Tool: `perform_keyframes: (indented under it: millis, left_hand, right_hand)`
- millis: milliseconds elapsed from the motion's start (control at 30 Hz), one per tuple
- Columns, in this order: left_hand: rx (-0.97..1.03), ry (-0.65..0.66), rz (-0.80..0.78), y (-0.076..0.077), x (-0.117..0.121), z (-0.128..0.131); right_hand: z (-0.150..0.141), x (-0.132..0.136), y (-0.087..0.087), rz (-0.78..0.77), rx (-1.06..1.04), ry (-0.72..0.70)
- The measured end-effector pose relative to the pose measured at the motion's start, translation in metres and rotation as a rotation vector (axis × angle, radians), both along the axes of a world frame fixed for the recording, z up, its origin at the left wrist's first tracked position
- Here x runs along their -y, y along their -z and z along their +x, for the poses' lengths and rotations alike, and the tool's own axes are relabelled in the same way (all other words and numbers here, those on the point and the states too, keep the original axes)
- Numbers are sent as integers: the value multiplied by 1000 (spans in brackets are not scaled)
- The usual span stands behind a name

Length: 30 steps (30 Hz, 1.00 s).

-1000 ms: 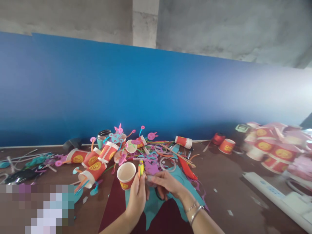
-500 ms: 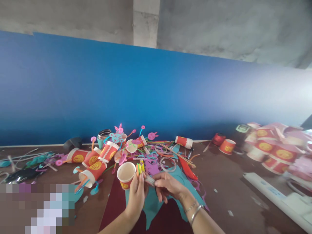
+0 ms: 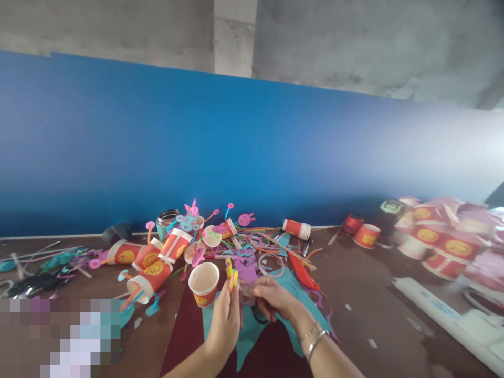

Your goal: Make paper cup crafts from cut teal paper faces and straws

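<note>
My left hand (image 3: 226, 312) is closed around short green, yellow and orange straws (image 3: 234, 278), whose ends stick up past the thumb. Close beside it, my right hand (image 3: 271, 298) has its fingers bent in a pinch. A pale, blurred piece (image 3: 247, 295) spans the gap between the two hands. Under the right fingers shows a dark loop (image 3: 259, 316); what it belongs to is hidden. Just left of my left hand, a red-and-white paper cup (image 3: 203, 283) stands upright with its mouth up. Both hands are above a cut sheet of teal paper (image 3: 250, 338).
Decorated paper cups (image 3: 151, 273) lie in a heap at left. Purple paper scraps (image 3: 246, 269), a tape roll (image 3: 271, 265) and a red pointed piece (image 3: 303, 270) lie beyond my hands. At right are a white power strip (image 3: 441, 315) and stacked cups (image 3: 444, 241).
My left hand has turned slightly and the straws now point more upright, a little further right. The dark loop has come into sight under my right hand. The cup has not moved.
</note>
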<state>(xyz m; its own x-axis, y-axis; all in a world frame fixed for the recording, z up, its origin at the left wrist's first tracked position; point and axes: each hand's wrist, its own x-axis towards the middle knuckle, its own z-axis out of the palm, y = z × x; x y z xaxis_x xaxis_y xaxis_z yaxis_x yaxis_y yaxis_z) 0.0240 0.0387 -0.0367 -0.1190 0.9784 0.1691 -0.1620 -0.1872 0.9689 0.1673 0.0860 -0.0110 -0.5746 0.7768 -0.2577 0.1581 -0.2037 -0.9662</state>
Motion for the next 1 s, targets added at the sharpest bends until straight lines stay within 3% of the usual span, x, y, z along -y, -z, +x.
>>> perform_keyframes:
  millis: [233, 400, 667, 1000]
  left_hand:
    - [120, -106, 44, 2, -4, 0]
    - [227, -37, -11, -1, -7, 2]
    - [153, -35, 44, 0, -5, 1]
    - [182, -53, 7, 0, -6, -1]
  right_hand:
    - [-2, 3, -6, -59, -89, -63]
    - [1, 2, -6, -84, -133, -150]
    - [-6, 4, -9, -12, -97, -74]
    - [-3, 7, -11, 4, -139, -123]
